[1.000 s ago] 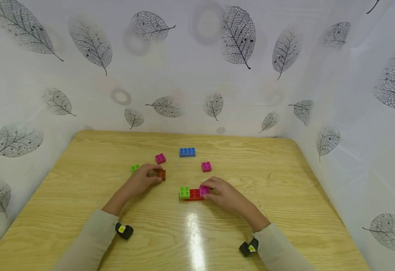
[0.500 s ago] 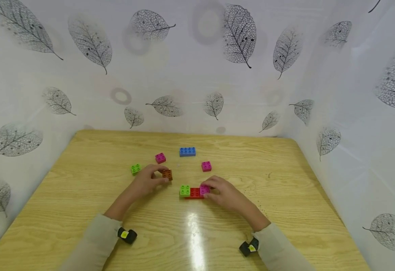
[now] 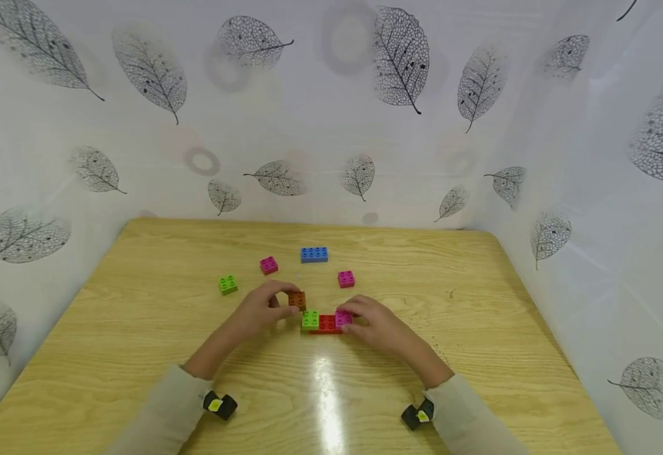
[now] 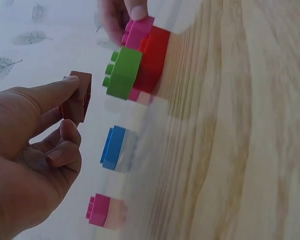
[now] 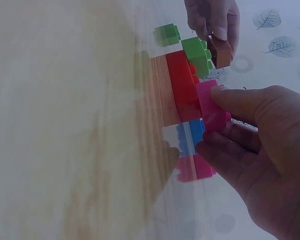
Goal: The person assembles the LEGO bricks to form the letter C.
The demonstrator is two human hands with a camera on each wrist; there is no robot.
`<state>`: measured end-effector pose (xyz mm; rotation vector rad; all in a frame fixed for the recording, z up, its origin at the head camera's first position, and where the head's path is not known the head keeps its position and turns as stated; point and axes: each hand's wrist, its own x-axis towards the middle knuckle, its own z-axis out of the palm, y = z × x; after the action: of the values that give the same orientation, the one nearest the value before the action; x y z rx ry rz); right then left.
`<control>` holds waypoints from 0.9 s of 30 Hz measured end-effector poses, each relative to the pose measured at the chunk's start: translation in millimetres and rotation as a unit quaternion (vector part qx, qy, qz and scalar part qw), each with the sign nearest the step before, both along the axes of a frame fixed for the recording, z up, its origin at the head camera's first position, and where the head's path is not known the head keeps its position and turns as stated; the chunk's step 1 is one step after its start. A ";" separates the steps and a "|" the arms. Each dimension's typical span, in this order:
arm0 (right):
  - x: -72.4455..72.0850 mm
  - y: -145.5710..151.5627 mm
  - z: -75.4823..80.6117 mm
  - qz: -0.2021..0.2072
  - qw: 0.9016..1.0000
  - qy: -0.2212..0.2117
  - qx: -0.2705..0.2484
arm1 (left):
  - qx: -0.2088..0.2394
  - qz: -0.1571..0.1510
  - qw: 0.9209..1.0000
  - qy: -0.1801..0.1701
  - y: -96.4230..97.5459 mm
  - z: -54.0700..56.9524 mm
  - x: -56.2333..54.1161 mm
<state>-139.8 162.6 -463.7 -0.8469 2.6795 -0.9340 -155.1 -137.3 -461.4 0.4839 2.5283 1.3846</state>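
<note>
Between thumb and fingers, my left hand (image 3: 263, 308) pinches a brown toy building brick (image 3: 297, 300) just behind and left of a small assembly. That assembly has a red brick (image 3: 327, 323) at the bottom, with a light green brick (image 3: 310, 320) on its left end and a pink brick (image 3: 342, 318) on its right end. Red studs show in the gap between them. My right hand (image 3: 379, 325) grips the pink brick by its sides. In the left wrist view, the held brown brick (image 4: 78, 96) is raised off the table, apart from the green brick (image 4: 124, 73).
A blue brick (image 3: 314, 254) lies farther back on the wooden table (image 3: 450, 297). One magenta brick (image 3: 269, 265) sits left of it, and another magenta brick (image 3: 346, 279) is behind the assembly. A loose green brick (image 3: 227, 284) lies at the left. A leaf-patterned sheet (image 3: 308, 126) surrounds the table.
My left hand has carried the brown brick rightward to beside the assembly, uncovering the loose green brick. My right hand has kept its grip on the pink brick, almost unmoved.
</note>
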 end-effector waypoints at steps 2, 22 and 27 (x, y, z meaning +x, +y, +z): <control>-0.2 0.1 0.2 0.004 1.000 0.005 -0.002 | 0.005 -0.012 1.000 0.004 4.2 1.2 2.8; -1.2 1.0 -0.6 0.005 1.000 -0.009 -0.012 | 0.021 -0.057 0.998 0.004 18.5 -4.4 11.6; -1.3 1.4 -0.7 0.005 1.000 -0.007 -0.011 | 0.013 -0.056 0.998 0.003 20.0 -3.2 11.9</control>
<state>-141.1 164.0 -464.4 -0.8540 2.6559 -0.9639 -143.2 -117.3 -464.6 0.6244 2.4504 1.3795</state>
